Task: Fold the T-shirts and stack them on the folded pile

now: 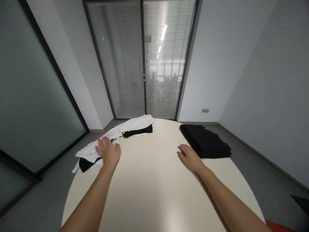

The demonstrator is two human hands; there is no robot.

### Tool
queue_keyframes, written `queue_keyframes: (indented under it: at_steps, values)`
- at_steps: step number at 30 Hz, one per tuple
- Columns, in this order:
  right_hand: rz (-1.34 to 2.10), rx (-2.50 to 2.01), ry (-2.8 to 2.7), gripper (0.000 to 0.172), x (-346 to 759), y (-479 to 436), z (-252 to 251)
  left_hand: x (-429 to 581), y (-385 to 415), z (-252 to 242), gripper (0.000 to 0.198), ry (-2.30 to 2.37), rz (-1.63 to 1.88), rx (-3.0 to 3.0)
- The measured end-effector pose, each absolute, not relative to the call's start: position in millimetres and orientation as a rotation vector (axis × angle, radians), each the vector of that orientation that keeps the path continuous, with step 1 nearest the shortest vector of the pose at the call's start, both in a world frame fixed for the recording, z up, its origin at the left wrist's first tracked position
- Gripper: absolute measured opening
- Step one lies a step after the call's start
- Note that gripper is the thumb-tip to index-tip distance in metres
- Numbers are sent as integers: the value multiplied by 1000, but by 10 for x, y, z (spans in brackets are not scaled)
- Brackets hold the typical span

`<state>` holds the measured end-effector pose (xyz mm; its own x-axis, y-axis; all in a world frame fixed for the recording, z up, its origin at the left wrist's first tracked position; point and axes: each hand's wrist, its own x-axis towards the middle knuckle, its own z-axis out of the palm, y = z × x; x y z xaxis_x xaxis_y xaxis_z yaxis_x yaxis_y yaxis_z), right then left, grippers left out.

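Note:
At the left of the table lies a loose heap of white clothing (135,123), with black clothing (142,130) showing beneath it and a small yellow bit near its middle. My left hand (109,152) rests on the near part of this heap, fingers spread over the white fabric. Over the right half of the table is my right hand (190,158), its fingers slightly curled and apart, holding nothing. Just beyond it sits a neat stack of folded black clothing (205,140), close to the hand but apart from the fingertips.
The pale round table (149,180) fills the foreground. Behind it stand a glass partition with blinds (164,90) and grey walls, one with a small socket plate (205,110). A frosted glass panel (31,96) is at the left. Something red (277,226) shows at the bottom right.

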<state>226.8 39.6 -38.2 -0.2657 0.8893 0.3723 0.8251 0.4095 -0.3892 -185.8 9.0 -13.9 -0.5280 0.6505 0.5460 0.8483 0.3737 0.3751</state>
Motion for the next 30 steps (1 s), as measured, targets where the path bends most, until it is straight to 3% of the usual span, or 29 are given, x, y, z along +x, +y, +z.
queue_keyframes:
  at_steps: [8,13,19,24,30]
  values:
    - [159,-1422,-2124,32,2252,371,-350,-1595,30,-93,52,-2029,-862,-1892]
    - [164,-1429,-2131,33,2269,394,-381,-1733,35,-181,39,-2245,-696,-1610]
    - [153,-1406,-2134,33,2268,370,-356,-1819,59,-282,45,-2363,-573,-1571]
    - [149,-1409,-2136,33,2257,368,-347,-1645,50,-151,43,-2099,-792,-1674]
    - [137,-1364,-2110,34,2267,389,-389,-1099,-189,18,31,-1534,-969,-2262]
